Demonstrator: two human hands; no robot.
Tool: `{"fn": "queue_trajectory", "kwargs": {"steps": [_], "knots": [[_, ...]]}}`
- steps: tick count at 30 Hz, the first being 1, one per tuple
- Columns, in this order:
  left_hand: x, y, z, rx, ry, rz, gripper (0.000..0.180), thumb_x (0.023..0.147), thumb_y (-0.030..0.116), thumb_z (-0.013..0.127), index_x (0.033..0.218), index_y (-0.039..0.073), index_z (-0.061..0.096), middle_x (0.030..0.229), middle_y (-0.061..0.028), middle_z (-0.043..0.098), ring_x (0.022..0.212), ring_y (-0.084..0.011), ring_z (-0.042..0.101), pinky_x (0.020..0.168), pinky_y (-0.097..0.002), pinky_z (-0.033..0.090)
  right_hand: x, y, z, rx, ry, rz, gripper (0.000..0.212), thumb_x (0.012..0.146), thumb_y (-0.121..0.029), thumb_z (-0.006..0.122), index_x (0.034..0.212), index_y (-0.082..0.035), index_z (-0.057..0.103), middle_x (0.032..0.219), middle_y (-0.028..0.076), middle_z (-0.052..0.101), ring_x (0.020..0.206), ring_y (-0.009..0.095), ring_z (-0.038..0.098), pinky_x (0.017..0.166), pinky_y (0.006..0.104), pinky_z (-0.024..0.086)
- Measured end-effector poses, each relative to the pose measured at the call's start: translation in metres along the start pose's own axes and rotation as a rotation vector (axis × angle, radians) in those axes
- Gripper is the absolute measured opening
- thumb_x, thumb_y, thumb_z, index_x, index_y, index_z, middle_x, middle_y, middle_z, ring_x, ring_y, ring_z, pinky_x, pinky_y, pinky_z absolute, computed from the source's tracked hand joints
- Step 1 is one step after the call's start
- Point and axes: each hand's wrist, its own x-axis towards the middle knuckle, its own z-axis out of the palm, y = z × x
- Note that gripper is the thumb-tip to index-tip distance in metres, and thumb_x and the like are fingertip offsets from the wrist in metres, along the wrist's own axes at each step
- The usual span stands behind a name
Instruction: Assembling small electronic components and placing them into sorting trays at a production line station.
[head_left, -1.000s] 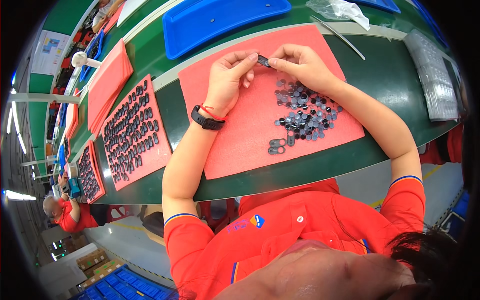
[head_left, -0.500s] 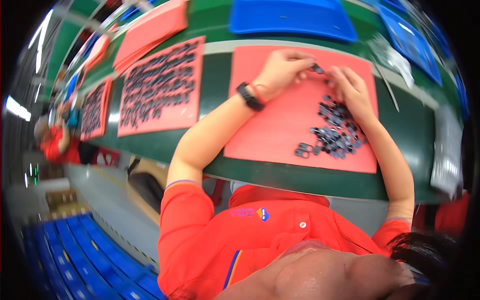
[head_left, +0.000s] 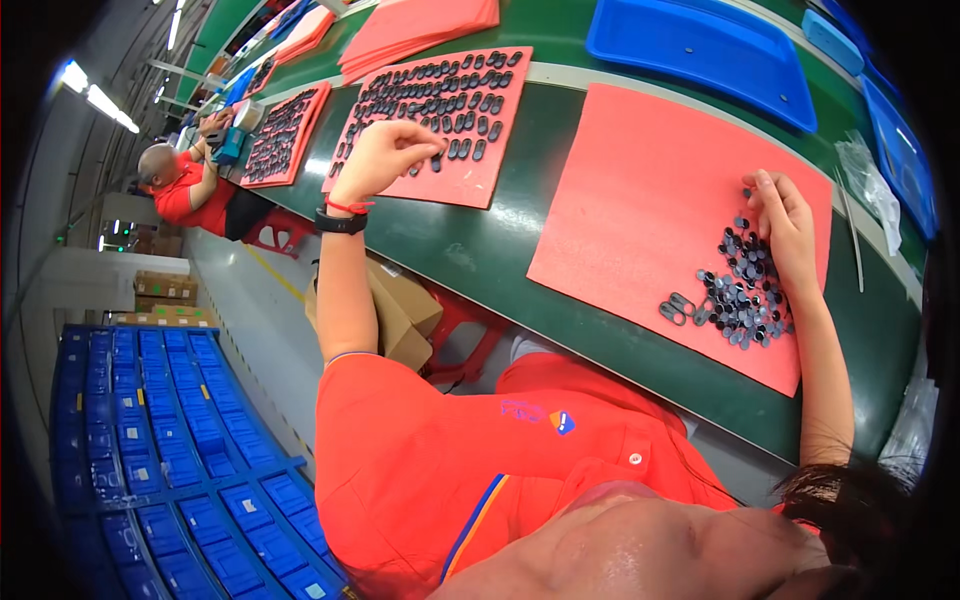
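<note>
My left hand (head_left: 385,162) is over the pink sheet (head_left: 478,188) on the left, which carries rows of small black oval pieces (head_left: 463,122). Its thumb and forefinger are pinched on one black oval piece (head_left: 436,163), at the lower edge of the rows. On the right, my right hand (head_left: 785,212) is above another pink sheet (head_left: 640,190), fingers curled together with a small dark disc (head_left: 747,192) at their tips. Beneath that hand lies a loose heap of shiny dark discs (head_left: 745,290). Several black oval pieces with openings (head_left: 677,308) lie beside the heap.
A blue tray (head_left: 700,55) stands on the far side of the green table (head_left: 470,245). Pink sheets (head_left: 415,35) are stacked at the back left. Near the right edge are a thin pale rod (head_left: 852,235) and a clear plastic bag (head_left: 868,185). A co-worker (head_left: 185,190) sits farther left.
My left hand has moved away from my right, leftward to the sheet of rows, with a black oval piece. My right hand remains near the heap. The view has turned left.
</note>
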Motion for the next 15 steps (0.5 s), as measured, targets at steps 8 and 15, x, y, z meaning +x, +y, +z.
{"fn": "queue_trajectory", "kwargs": {"steps": [8,15], "knots": [[-0.005,-0.05,-0.002,-0.053,0.071,-0.108,0.013,0.076,0.007,0.065,0.087,0.0,0.062,0.07,-0.0006,0.062,0.058,-0.0038,0.054,0.048,-0.0163,0.04,-0.002,0.001,-0.002,0.024,-0.011,-0.009,0.029,0.091,-0.027,0.046,0.094,-0.001,0.059,0.069,-0.004,0.047,0.048,0.0,0.035,0.046,0.0155,0.028],[0.015,-0.044,0.024,0.067,0.243,0.059,0.011,0.076,0.005,0.065,0.085,-0.002,0.063,0.074,-0.0024,0.062,0.065,-0.0058,0.056,0.059,-0.0188,0.045,0.003,0.002,-0.001,0.004,0.013,-0.012,0.027,0.089,-0.026,0.049,0.092,-0.001,0.058,0.07,-0.001,0.052,0.051,0.003,0.041,0.047,0.0179,0.034]]}}
